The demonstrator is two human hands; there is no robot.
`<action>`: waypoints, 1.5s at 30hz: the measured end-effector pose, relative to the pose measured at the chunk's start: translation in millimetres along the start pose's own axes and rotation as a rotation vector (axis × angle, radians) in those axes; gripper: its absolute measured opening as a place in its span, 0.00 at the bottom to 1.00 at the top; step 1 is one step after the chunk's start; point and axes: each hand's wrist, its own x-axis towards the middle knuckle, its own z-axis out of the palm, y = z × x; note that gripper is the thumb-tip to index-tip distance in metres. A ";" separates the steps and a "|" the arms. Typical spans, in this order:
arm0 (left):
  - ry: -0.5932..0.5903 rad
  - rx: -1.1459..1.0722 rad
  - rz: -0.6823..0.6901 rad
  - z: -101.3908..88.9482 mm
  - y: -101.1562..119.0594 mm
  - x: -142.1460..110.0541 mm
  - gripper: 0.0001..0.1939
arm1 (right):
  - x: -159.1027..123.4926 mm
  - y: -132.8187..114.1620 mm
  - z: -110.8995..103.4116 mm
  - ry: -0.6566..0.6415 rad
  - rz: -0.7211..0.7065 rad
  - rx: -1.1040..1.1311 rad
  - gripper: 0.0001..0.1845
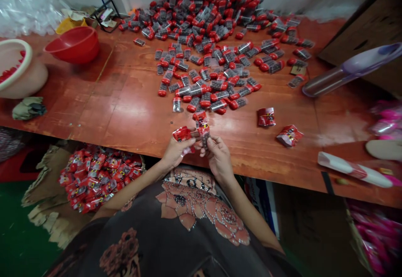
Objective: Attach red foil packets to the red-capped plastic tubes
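Note:
At the table's front edge my right hand (219,156) pinches the lower end of a small clear bottle (204,134) of dark pellets. Red printed wrap covers its upper part. My left hand (177,151) is closed on a red printed sleeve (181,134), and its fingertips meet the bottle's side. Just beyond the hands lie many red-capped clear bottles (201,88), loosely spread. Behind them rises a large heap of the same bottles (201,11). Two bundles of red printed sleeves, one upright (266,117) and one tilted (289,136), rest to the right.
At left stand a white bucket (34,70) holding red pieces and a red bowl (73,47). Below the edge, a box holds red wrapped packs (94,176). On the right are a clear tube with a purple end (342,74), a white tube (351,168) and a cardboard box (354,30).

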 end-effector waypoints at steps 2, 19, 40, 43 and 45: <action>0.077 -0.069 0.038 -2.7 5.0 4.8 0.21 | -0.3 0.6 -0.1 0.014 -0.003 -0.028 0.12; 0.171 0.212 0.164 -0.4 0.1 3.5 0.12 | -9.1 22.5 -2.0 0.027 -0.333 -0.517 0.14; 0.046 0.262 0.038 -12.0 -4.0 -1.3 0.11 | 7.9 7.4 -4.1 -0.190 -0.128 -0.391 0.20; 0.056 0.240 0.042 -16.0 -5.5 1.0 0.13 | 15.4 11.0 -5.8 -0.162 -0.156 -0.462 0.15; 0.067 0.217 0.023 -19.8 -4.2 3.5 0.13 | 21.4 12.6 -8.5 -0.145 -0.190 -0.516 0.13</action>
